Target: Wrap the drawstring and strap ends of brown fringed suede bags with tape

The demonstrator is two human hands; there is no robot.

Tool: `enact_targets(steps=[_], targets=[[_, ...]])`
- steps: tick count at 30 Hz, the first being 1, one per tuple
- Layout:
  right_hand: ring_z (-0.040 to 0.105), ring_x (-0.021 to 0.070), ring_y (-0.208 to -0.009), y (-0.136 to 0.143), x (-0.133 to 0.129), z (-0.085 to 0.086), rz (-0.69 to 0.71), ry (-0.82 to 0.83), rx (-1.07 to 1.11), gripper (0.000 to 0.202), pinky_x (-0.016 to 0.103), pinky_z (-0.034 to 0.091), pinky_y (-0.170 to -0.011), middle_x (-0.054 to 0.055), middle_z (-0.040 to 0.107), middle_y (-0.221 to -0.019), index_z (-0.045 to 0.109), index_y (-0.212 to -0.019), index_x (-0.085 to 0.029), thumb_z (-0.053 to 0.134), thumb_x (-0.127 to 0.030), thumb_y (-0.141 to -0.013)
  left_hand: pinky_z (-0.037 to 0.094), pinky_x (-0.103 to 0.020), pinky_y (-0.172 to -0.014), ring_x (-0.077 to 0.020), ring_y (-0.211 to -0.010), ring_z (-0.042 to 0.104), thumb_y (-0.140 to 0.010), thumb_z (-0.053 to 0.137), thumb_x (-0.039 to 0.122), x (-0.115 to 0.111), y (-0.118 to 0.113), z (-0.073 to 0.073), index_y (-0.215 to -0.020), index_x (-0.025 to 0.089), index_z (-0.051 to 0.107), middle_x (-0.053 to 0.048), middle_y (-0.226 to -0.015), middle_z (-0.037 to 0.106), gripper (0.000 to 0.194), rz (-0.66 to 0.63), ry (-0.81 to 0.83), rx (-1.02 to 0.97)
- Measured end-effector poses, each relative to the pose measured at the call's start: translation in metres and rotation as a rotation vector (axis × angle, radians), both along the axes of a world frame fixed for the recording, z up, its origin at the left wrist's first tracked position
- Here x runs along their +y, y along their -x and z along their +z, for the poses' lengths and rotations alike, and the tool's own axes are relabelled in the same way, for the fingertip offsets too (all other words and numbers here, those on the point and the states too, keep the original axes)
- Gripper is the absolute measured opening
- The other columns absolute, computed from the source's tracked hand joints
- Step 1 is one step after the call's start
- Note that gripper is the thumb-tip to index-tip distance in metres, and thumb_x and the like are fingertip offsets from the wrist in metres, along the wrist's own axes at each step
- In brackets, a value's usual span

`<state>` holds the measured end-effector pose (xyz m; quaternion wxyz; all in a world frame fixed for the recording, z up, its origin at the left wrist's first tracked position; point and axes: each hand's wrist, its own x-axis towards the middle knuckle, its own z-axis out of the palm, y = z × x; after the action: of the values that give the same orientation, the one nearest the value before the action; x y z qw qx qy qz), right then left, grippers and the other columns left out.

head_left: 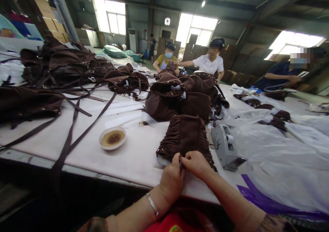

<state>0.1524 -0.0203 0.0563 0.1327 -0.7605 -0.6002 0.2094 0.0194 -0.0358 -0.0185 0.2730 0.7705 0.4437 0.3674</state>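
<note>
A long white-topped table (138, 156) spans the scene. At left, dark brown bags (61, 65) lie heaped, with straps (69, 136) trailing over the near edge. A shallow white bowl (113, 148) stands left of centre, a small buckle (141, 123) to its right. A fringed bag (189, 132) lies near the middle; right of it sit a grey dispenser (223, 148) and clear plastic (267, 149).

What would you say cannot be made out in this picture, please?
Head view: which detail of the pleated brown bag lies between left hand and right hand; fingers cover it.
Head view: the rest of the far-left bag; the left edge cuts it off.
Head view: the time on the wall clock; too small.
</note>
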Motion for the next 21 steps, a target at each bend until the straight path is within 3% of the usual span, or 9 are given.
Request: enact_targets(steps=[7,11,13,16,21], targets=[[0.058,0.0149,-0.059,-0.013,-0.013,0.002,0.025,0.04,0.319,0.029,0.025,0.036,-0.057,0.002,0.067,-0.059,0.067,-0.059,-0.017,0.056,-0.034,-0.08,0.05,-0.032,-0.068,-0.0239,-0.078,0.068,-0.093,0.048,0.027,0.004,0.003,0.013,-0.103,0.017,0.057,-0.01,-0.087,0.07,0.017,-0.029,0.116,-0.042],[0.061,0.0161,-0.062,-0.018,-0.021,0.005,0.011,0.007,0.332,0.025,0.026,0.039,-0.061,0.001,0.069,-0.061,0.07,-0.063,-0.018,0.056,-0.029,-0.08,0.045,-0.03,-0.071,-0.0212,-0.078,0.064,-0.091,0.051,0.028,0.007,0.002,0.02,-0.094,0.019,0.063,-0.008,-0.085,0.069,0.016,-0.055,0.197,-0.11],[0.062,0.0163,-0.062,-0.017,-0.024,0.006,-0.034,-0.031,0.332,0.018,0.026,0.041,-0.061,0.0,0.068,-0.06,0.073,-0.082,-0.017,0.057,-0.025,-0.079,0.044,-0.029,-0.071,-0.0199,-0.076,0.063,-0.089,0.053,0.027,0.008,0.001,0.023,-0.088,0.019,0.065,-0.007,-0.082,0.069,0.015,-0.042,0.248,-0.133],[0.06,0.0153,-0.058,-0.014,-0.026,0.002,-0.103,-0.096,0.323,0.031,0.025,0.042,-0.059,-0.003,0.063,-0.057,0.066,-0.105,-0.013,0.058,-0.017,-0.075,0.042,-0.028,-0.067,-0.0185,-0.073,0.061,-0.087,0.054,0.027,0.009,-0.001,0.029,-0.082,0.018,0.066,-0.005,-0.078,0.068,0.016,-0.021,0.331,-0.158],[0.057,0.0138,-0.056,-0.01,-0.032,-0.011,-0.106,-0.166,0.326,0.025,0.025,0.039,-0.055,-0.004,0.06,-0.058,0.062,-0.101,-0.016,0.056,-0.017,-0.077,0.043,-0.027,-0.063,-0.0174,-0.071,0.061,-0.083,0.058,0.029,0.01,-0.002,0.032,-0.08,0.015,0.067,-0.005,-0.075,0.069,0.017,-0.003,0.505,-0.257]])
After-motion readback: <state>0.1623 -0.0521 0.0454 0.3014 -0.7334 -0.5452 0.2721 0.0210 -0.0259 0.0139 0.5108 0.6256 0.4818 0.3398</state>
